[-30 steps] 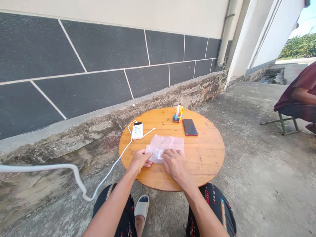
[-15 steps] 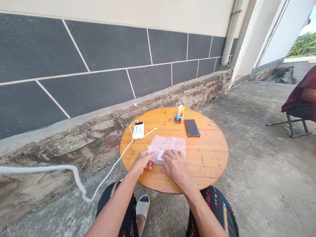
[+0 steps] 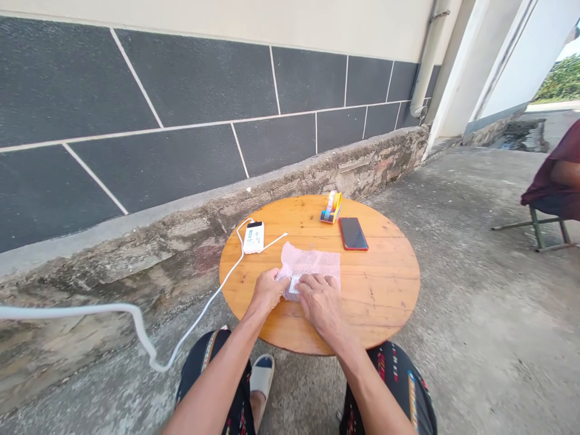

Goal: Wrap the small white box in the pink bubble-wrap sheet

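A sheet of pinkish, see-through bubble wrap [image 3: 312, 258] lies on the round wooden table [image 3: 385, 284] in front of me. On its near left part rests a small flat white object [image 3: 293, 284], whose kind I cannot make out. My left hand [image 3: 267, 290] is closed on the left edge of the wrap, which bunches up at the fingers. With bent fingers, my right hand [image 3: 321, 297] presses the white object down onto the wrap and covers its right side.
Behind the wrap lie a red-edged phone [image 3: 353, 234] and a tape dispenser [image 3: 331, 207]. At the table's left is a white power bank [image 3: 254, 237] with a white cable [image 3: 206, 309]. A tiled wall [image 3: 190, 78] runs behind. A seated person [image 3: 555, 175] is at far right.
My left hand has shifted its grip and drawn the wrap's left edge in toward the white object, folding it up. My right hand has stayed in place.
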`<state>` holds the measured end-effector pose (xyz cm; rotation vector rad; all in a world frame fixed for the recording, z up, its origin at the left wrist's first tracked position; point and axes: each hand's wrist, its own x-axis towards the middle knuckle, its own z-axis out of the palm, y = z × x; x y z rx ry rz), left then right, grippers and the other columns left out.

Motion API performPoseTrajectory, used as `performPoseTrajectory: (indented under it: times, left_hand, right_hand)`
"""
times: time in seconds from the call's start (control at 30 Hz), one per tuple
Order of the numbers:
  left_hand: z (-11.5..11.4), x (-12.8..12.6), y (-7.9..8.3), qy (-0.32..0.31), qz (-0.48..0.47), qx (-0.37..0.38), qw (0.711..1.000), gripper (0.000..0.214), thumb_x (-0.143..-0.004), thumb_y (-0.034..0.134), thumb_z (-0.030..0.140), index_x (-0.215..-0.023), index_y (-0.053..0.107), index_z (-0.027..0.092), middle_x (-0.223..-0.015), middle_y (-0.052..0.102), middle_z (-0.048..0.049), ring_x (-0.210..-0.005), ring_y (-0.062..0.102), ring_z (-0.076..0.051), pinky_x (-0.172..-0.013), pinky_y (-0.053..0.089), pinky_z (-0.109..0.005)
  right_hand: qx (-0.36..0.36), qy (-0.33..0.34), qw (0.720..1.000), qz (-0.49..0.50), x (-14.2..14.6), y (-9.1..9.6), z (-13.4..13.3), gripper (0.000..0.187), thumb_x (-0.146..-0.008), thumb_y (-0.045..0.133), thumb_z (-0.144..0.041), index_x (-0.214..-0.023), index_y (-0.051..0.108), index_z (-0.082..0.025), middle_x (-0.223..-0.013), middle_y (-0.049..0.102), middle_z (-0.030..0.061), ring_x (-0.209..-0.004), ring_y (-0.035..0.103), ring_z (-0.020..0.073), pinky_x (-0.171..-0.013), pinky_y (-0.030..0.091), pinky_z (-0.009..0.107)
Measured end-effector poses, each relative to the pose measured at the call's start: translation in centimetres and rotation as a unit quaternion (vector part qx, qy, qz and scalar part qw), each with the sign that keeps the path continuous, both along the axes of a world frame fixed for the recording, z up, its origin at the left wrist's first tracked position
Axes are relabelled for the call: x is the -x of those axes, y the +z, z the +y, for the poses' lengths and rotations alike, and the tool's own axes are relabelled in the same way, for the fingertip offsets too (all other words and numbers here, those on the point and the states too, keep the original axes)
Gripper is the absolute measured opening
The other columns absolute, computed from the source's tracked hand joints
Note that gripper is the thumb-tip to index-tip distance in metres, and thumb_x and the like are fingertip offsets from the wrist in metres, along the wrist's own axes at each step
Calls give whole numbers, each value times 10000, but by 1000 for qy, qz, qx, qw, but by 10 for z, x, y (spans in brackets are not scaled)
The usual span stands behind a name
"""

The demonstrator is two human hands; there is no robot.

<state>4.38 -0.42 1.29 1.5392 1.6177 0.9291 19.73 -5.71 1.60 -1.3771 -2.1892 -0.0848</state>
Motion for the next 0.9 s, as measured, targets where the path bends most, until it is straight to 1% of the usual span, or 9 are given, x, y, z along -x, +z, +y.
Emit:
performPoseTrajectory:
  times: [0.17,0.23,0.33,0.43,0.53,0.63,0.77,0.83,0.9]
  left_hand:
    - [-3,-5,3,14,54,-55,997,117,-680,527,251,-588,503,183,-488,472,58,-492,450,-101,-468,287,-201]
    - [-6,-8,5,6,58,-60,996,95,-686,506,234,-622,548,178,-524,521,45,-521,481,-110,-486,313,-202]
    - [-12,-10,9,-10,57,-60,997,131,-698,508,238,-708,617,166,-590,590,27,-570,529,-124,-521,361,-206]
    - [-20,-7,12,-49,51,-64,995,181,-710,531,240,-801,662,156,-671,642,15,-625,561,-133,-576,404,-211]
    - [-27,-3,10,-89,45,-81,992,225,-733,544,234,-891,683,151,-754,671,-4,-668,571,-142,-627,428,-221]
    - [-30,-3,6,-67,64,-114,989,230,-772,539,248,-920,689,156,-783,669,-26,-687,568,-150,-656,430,-237]
    - [-35,-8,3,-42,124,-165,978,178,-794,534,228,-870,686,175,-760,627,-30,-680,548,-150,-659,416,-247]
    - [-37,-10,5,-58,148,-183,970,187,-815,503,204,-862,683,182,-772,611,-31,-702,549,-149,-667,413,-246]
    - [-38,-8,8,-93,164,-198,962,216,-818,477,165,-878,684,185,-788,600,-33,-730,553,-149,-681,413,-243]
  right_hand:
    - [4,2,1000,-8,0,1,0,158,-903,501,-172,-963,637,-228,-1037,635,47,-953,499,210,-793,276,368]
    - [9,6,1000,-8,0,1,0,163,-896,508,-168,-976,635,-231,-1031,634,46,-945,496,210,-792,276,366]
    - [10,5,1000,-4,0,0,0,157,-893,507,-165,-969,631,-224,-1007,634,44,-934,493,210,-801,278,364]
    - [5,2,1000,3,-1,-1,0,151,-886,515,-161,-966,628,-221,-1010,633,40,-936,491,209,-804,281,364]
    - [4,7,1000,10,-2,-3,1,169,-885,514,-154,-980,631,-231,-1020,638,40,-942,495,207,-807,283,362]
    - [6,9,1000,22,-2,-4,2,150,-889,514,-162,-962,629,-227,-1025,645,39,-954,504,209,-827,290,358]
    - [15,11,998,52,-2,-4,2,151,-855,554,-147,-985,600,-211,-1025,653,46,-961,523,210,-840,312,348]
    - [22,6,997,69,-2,-4,2,185,-836,554,-123,-999,583,-204,-1008,656,54,-949,530,212,-828,327,340]
    - [31,0,996,86,-2,-4,3,214,-820,547,-110,-1012,566,-202,-992,654,58,-934,532,217,-811,340,332]
